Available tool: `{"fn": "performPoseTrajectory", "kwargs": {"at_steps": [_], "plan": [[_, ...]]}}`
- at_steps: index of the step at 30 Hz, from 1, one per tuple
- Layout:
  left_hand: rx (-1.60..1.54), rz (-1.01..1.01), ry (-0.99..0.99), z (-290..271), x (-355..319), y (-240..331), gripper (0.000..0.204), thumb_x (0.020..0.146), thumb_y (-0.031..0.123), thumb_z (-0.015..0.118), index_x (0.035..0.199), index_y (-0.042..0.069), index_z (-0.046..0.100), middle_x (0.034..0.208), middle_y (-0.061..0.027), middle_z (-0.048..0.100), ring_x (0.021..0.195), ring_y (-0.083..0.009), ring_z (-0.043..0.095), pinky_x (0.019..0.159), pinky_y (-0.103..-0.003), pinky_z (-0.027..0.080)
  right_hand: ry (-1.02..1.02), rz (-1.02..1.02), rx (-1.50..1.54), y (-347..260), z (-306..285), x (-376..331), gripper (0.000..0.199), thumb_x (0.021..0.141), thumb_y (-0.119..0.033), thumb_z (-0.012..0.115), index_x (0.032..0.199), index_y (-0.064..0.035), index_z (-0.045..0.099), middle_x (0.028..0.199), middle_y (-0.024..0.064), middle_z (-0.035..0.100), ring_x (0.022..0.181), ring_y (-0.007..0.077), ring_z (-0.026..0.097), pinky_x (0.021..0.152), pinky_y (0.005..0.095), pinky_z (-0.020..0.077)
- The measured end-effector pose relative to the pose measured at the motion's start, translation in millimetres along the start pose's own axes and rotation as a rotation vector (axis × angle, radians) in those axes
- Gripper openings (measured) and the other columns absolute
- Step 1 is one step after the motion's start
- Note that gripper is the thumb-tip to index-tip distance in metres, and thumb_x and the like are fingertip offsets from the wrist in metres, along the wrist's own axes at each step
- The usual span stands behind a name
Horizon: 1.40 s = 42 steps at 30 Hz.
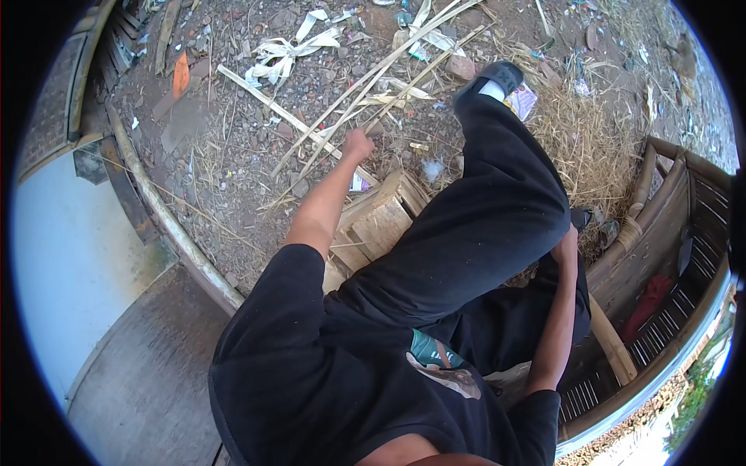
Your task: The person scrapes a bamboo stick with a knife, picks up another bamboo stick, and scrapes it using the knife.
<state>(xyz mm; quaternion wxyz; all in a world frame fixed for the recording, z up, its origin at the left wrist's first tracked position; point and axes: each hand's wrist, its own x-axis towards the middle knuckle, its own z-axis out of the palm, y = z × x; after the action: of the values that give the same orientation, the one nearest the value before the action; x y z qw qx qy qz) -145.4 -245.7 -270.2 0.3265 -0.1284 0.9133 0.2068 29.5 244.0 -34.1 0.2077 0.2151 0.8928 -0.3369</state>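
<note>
Black shirt point(350, 380) sits nearest; left hand point(358, 145) by pale strips point(264, 101); right hand point(567, 245) at knee point(542, 213); fingers' grip unclear.

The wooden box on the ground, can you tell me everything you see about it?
The wooden box looks boxy, made of rough, worn, pale brown boards. It sits on the littered dirt ground, just left of the bent leg in black trousers, which hides part of it. The left hand is beyond it, not touching. Whether the leg touches it, I can't tell.
</note>
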Motion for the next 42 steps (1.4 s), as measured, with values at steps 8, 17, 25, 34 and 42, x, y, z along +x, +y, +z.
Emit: {"fn": "performPoseTrajectory", "kwargs": {"at_steps": [8, 17, 25, 34, 42], "plan": [[0.08, -0.174, 0.102, -18, 21, 17, 0.06, 0.079, 0.023, 0.071, 0.131, 0.005, 0.046, 0.137, -0.0187, 0.045, 0.128, -0.0349, 0.047, 0.103, -0.045, 0.044, 0.011, -0.104, -0.133, 25, 1, -5, 0.03, 0.084, -0.014, 0.059, 0.108, 0.0031, 0.062, 0.1, 0.026, 0.067, 0.099, 0.0444, 0.062, 0.081, 0.0427, 0.0487], [0.203, -0.139, -0.105, -22, 70, -12, 0.056, 0.078, 0.021, 0.069, 0.128, 0.0, 0.053, 0.131, -0.0227, 0.055, 0.125, -0.0369, 0.052, 0.104, -0.044, 0.044, 0.017, -0.139, -0.055, 44, 7, -5, 0.028, 0.08, -0.012, 0.062, 0.104, 0.0026, 0.064, 0.095, 0.0244, 0.068, 0.092, 0.0424, 0.064, 0.077, 0.04, 0.0499], [0.263, -0.059, 0.074, -27, 47, -1, 0.023, 0.081, 0.027, 0.073, 0.098, 0.01, 0.073, 0.108, -0.0168, 0.069, 0.104, -0.0319, 0.066, 0.088, -0.043, 0.053, 0.004, -0.116, -0.084, 40, 10, -4, 0.027, 0.08, -0.012, 0.062, 0.103, 0.0028, 0.064, 0.095, 0.0245, 0.068, 0.092, 0.0425, 0.064, 0.076, 0.0401, 0.0499], [0.317, 0.058, 0.251, -47, 66, -47, 0.016, 0.078, 0.032, 0.076, 0.091, 0.022, 0.075, 0.134, -0.0146, 0.054, 0.121, -0.0318, 0.053, 0.1, -0.044, 0.045, -0.021, -0.105, -0.07, 36, 18, -5, 0.027, 0.08, -0.012, 0.062, 0.103, 0.003, 0.064, 0.094, 0.0246, 0.068, 0.092, 0.0426, 0.064, 0.076, 0.0401, 0.0499], [0.398, 0.009, 0.106, -32, 86, -50, 0.021, 0.08, 0.027, 0.072, 0.098, 0.018, 0.071, 0.131, -0.0124, 0.054, 0.116, -0.0325, 0.057, 0.097, -0.043, 0.047, -0.029, -0.112, -0.068, 30, 22, -6, 0.027, 0.08, -0.012, 0.062, 0.102, 0.0032, 0.064, 0.094, 0.0247, 0.068, 0.091, 0.0427, 0.064, 0.076, 0.0402, 0.0499]]}}
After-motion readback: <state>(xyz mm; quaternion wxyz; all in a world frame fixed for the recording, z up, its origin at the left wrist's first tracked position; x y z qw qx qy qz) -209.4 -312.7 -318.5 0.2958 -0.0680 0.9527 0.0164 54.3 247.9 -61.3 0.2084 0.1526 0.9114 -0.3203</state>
